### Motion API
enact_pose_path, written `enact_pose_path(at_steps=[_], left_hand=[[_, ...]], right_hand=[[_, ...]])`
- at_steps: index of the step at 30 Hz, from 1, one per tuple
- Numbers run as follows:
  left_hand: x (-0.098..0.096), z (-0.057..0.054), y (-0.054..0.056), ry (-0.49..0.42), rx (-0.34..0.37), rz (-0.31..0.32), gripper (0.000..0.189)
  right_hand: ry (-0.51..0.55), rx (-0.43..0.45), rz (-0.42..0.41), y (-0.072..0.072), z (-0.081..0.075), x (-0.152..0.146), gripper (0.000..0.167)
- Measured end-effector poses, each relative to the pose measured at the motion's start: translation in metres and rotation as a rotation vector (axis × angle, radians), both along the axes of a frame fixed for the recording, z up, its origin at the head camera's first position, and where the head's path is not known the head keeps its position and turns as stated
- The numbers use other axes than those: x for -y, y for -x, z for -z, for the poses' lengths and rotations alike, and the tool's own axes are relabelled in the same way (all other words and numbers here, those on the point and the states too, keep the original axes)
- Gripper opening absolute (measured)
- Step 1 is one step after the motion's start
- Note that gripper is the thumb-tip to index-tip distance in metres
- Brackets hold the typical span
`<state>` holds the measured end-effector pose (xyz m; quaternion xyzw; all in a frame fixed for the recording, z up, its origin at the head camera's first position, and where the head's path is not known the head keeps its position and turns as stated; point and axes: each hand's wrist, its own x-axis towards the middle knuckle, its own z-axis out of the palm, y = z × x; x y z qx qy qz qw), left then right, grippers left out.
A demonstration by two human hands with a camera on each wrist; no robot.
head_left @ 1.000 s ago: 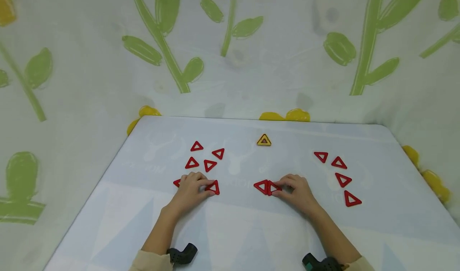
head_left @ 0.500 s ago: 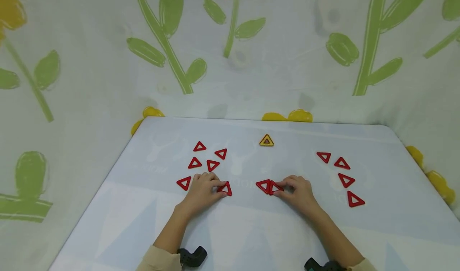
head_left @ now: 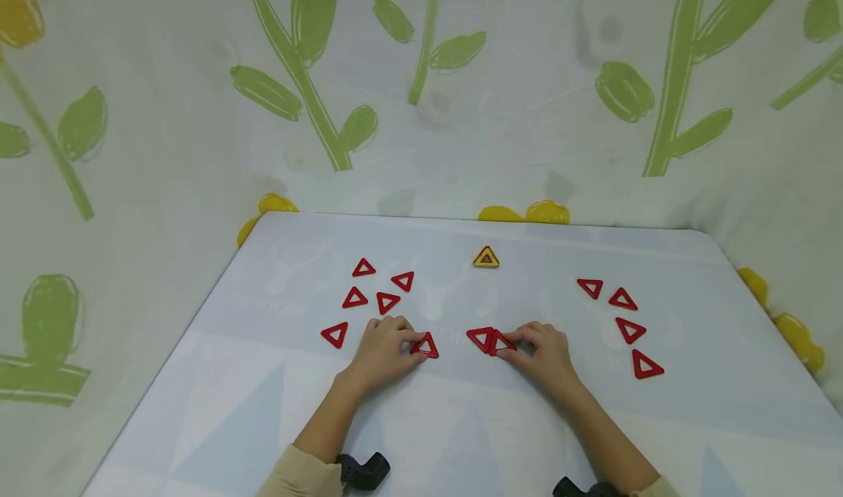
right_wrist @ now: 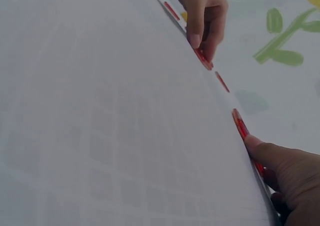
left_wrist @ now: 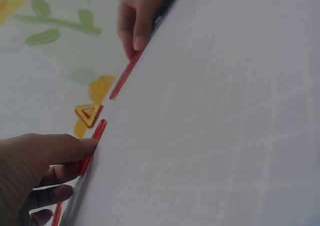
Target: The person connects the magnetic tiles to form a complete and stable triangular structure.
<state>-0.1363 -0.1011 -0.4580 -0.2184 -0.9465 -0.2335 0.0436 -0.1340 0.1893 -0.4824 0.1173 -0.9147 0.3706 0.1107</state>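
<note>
My left hand [head_left: 388,352] pinches a hollow red triangle tile [head_left: 433,345] between thumb and fingers, just left of the table's middle. To its right, across a short gap, two more red triangles lie edge to edge. My right hand [head_left: 545,354] pinches the right one of this pair [head_left: 494,345], while the left one [head_left: 479,330] points toward my left hand. In the left wrist view the left hand's tile [left_wrist: 100,131] appears edge-on, low over the white surface. Seen from the right wrist, the right thumb presses on its tile [right_wrist: 241,126].
Several loose red triangles [head_left: 334,325] lie spread at the left, with several more [head_left: 647,371] at the right. A yellow triangle [head_left: 486,265] sits near the far edge of the white table [head_left: 448,438]. Behind it hangs a flower-patterned cloth [head_left: 514,116].
My left hand has slid right with its red triangle, narrowing the gap to the pair and uncovering a loose triangle at the left. The right hand has stayed nearly still.
</note>
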Motion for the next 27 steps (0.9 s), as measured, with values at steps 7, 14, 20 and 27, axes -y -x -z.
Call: enact_pose_path(at_steps=[7,14,20,27], left_hand=[[-0.010,0.000,0.000,0.012,-0.021,0.000,0.030],[-0.021,-0.001,-0.002,0.002,-0.020,0.000,0.030],[-0.032,0.004,-0.004,0.004,-0.059,0.003,0.030],[-0.047,0.010,-0.008,-0.036,-0.097,-0.052,0.030]], right_hand=[[-0.008,-0.023,0.005,0.001,0.001,0.001,0.027],[-0.010,-0.016,0.002,0.001,0.001,0.002,0.027],[-0.013,-0.009,0.003,0.001,0.001,0.002,0.027],[-0.014,0.005,0.006,0.000,0.000,0.001,0.028]])
